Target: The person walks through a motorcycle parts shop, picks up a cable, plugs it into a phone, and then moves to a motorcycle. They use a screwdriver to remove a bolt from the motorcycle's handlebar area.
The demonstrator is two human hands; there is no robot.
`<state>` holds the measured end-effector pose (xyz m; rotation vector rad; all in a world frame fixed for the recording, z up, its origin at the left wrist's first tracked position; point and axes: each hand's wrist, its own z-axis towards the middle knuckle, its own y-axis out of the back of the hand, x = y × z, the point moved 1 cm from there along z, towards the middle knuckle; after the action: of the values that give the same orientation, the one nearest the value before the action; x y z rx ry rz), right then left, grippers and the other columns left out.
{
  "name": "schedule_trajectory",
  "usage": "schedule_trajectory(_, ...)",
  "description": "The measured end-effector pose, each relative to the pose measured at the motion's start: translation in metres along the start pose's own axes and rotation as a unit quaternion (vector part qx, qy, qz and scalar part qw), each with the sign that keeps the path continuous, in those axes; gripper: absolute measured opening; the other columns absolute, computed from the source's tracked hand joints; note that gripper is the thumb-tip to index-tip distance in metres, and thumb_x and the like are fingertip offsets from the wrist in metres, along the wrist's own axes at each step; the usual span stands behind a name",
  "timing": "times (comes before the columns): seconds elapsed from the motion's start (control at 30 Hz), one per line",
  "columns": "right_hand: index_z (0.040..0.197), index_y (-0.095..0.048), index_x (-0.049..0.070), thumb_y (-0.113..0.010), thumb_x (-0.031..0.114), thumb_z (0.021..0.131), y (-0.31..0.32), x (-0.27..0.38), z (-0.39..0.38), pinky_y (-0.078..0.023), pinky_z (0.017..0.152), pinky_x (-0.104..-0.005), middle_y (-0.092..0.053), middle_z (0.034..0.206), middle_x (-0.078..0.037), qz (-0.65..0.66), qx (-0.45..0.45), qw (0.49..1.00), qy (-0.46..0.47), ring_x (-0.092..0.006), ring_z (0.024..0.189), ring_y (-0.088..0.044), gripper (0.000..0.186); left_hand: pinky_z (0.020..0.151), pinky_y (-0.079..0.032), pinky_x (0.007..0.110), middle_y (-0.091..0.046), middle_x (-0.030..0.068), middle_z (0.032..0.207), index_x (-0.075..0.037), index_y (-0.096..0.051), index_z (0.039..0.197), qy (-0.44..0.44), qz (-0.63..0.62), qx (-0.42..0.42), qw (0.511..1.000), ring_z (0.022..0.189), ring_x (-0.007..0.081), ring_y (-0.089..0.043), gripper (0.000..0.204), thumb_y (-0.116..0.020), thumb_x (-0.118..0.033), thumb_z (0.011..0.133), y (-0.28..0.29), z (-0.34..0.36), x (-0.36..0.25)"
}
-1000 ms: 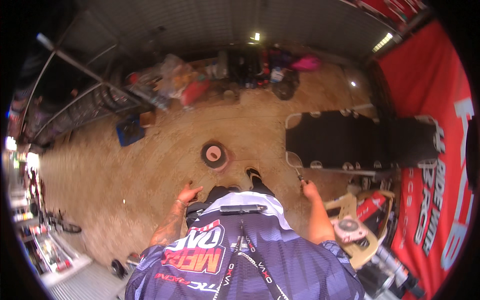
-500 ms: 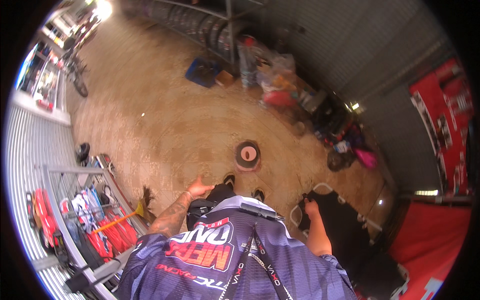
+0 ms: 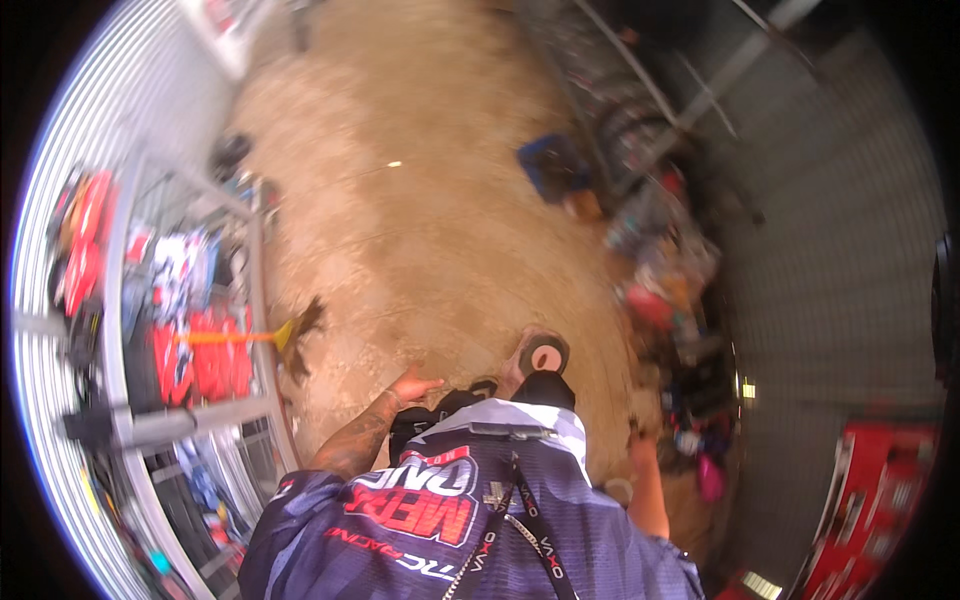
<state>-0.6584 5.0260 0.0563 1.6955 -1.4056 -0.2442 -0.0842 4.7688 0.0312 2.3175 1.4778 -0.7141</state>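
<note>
My left hand (image 3: 414, 384) hangs in the air left of my black-clad legs, fingers stretched out with nothing in them. A dark strap or band circles the wrist. My right hand (image 3: 641, 452) is low at the right, beside the dark heap along the wall. It is blurred, and a small dark patch shows at its fingertips; I cannot tell whether it holds anything. On the floor ahead, just past my knee, stands a round dark-rimmed object (image 3: 546, 358) with a pale pink top and an oval hole. Neither hand touches it.
At the left, a grey metal rack (image 3: 262, 300) holds red and white clothing. A broom (image 3: 287, 338) with an orange handle leans there. A blue crate (image 3: 553, 168) and bagged goods (image 3: 670, 260) line the right wall, near a pink item (image 3: 710, 478). Tan floor (image 3: 400, 250) stretches ahead.
My view has swung right, so the rack, broom and crate sit differently in the picture. I have stepped closer to the round object. The black folding-framed item by my right hand has left view.
</note>
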Motion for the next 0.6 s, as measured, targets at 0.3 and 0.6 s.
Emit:
schedule_trajectory(0.3, 0.099, -0.057, -0.003, -0.048, 0.048, 0.099, -0.084, 0.110, 0.128, -0.046, 0.066, -0.0434, -0.059, 0.080, -0.017, -0.285, 0.262, 0.917, 0.091, -0.0292, 0.072, -0.059, 0.052, 0.043, -0.038, 0.029, -0.050, 0.0049, 0.066, -0.005, -0.017, 0.153, 0.016, -0.111, -0.127, 0.986, 0.053, 0.0134, -0.047, 0.106, -0.084, -0.033, 0.076, 0.028, 0.000, 0.027)
schedule_trajectory(0.6, 0.121, -0.053, -0.005, -0.050, 0.036, 0.101, -0.077, 0.399, 0.230, -0.048, 0.083, -0.0464, -0.063, 0.106, -0.022, -0.327, 0.275, 0.884, 0.190, -0.0356, 0.097, -0.062, 0.047, 0.051, -0.048, 0.034, -0.061, 0.0135, 0.080, -0.002, -0.025, 0.151, 0.040, -0.205, -0.257, 0.944, 0.062, 0.0189, -0.057, 0.104, -0.085, -0.039, 0.074, 0.014, -0.006, 0.007)
